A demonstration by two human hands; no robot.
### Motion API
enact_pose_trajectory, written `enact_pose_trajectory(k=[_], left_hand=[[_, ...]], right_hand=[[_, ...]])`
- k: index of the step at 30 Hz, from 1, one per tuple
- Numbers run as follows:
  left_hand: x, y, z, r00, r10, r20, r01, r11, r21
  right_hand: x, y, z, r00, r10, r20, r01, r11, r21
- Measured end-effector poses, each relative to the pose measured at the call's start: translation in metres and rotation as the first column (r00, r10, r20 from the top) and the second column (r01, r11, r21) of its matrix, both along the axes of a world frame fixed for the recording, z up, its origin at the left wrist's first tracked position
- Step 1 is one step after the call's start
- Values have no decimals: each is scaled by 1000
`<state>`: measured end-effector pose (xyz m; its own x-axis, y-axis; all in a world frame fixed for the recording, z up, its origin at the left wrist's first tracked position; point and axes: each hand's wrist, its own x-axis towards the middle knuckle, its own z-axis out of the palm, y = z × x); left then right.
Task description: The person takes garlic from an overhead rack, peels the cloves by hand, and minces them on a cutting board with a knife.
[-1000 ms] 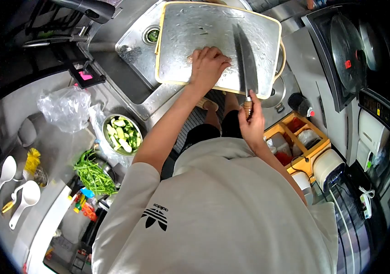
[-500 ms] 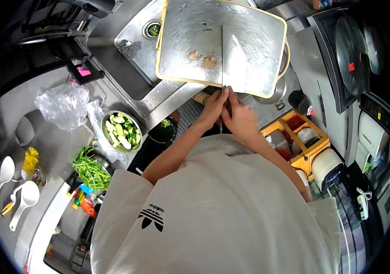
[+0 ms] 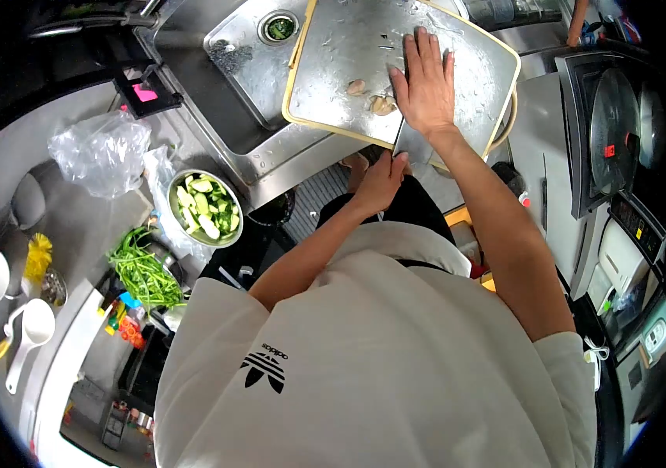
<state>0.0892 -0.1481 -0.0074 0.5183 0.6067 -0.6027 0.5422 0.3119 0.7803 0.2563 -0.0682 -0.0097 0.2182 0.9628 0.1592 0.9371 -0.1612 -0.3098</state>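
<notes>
My left hand (image 3: 384, 178) is wrapped around the handle of a cleaver (image 3: 411, 145) at the near edge of the metal cutting board (image 3: 325, 58). The blade lies on the board, mostly hidden under my right hand (image 3: 426, 86). That hand is laid flat with fingers stretched out, pointing away from me. Left of it are pale pieces that look like garlic cloves: one larger clump (image 3: 383, 105) close to the thumb and a smaller clove (image 3: 356, 87) farther left. Water drops cover the yellow-rimmed board.
The board rests over the right part of the steel sink (image 3: 247, 129). To the left stand a bowl of cut green vegetable pieces (image 3: 207, 209), long green stalks (image 3: 146, 273), a plastic bag (image 3: 103, 152) and white ladles (image 3: 37, 331). A glass pan lid (image 3: 614, 132) is at right.
My right hand has left the cleaver's handle and moved forward onto the blade, flattening out. My left hand still holds the handle. The whole view has shifted slightly.
</notes>
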Motion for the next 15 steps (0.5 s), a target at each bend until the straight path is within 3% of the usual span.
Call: enact_pose_trajectory(k=[1, 3, 6, 11, 13, 14, 15], left_hand=[[0, 2, 1, 1000, -4, 1, 4, 1000, -9], [2, 5, 5, 999, 18, 29, -12, 980, -201], [2, 10, -8, 996, 22, 91, 4, 962, -272], [5, 15, 2, 994, 57, 93, -32, 967, -251], [4, 12, 9, 992, 93, 87, -65, 958, -280], [6, 10, 9, 997, 66, 45, -56, 978, -200], [9, 7, 18, 999, 40, -3, -40, 991, -131]], right_hand=[[-1, 1, 1, 1000, 2, 20, -2, 1000, -19], [1, 2, 1, 1000, 8, 27, -7, 999, -34], [2, 7, -4, 999, -6, 53, 9, 999, -51], [4, 11, 1, 998, 27, 64, -23, 998, -63], [6, 10, 2, 999, 20, -32, -23, 997, -68], [10, 13, 0, 999, 33, -30, -34, 998, -56], [11, 14, 4, 983, 11, -182, -19, 999, -44]])
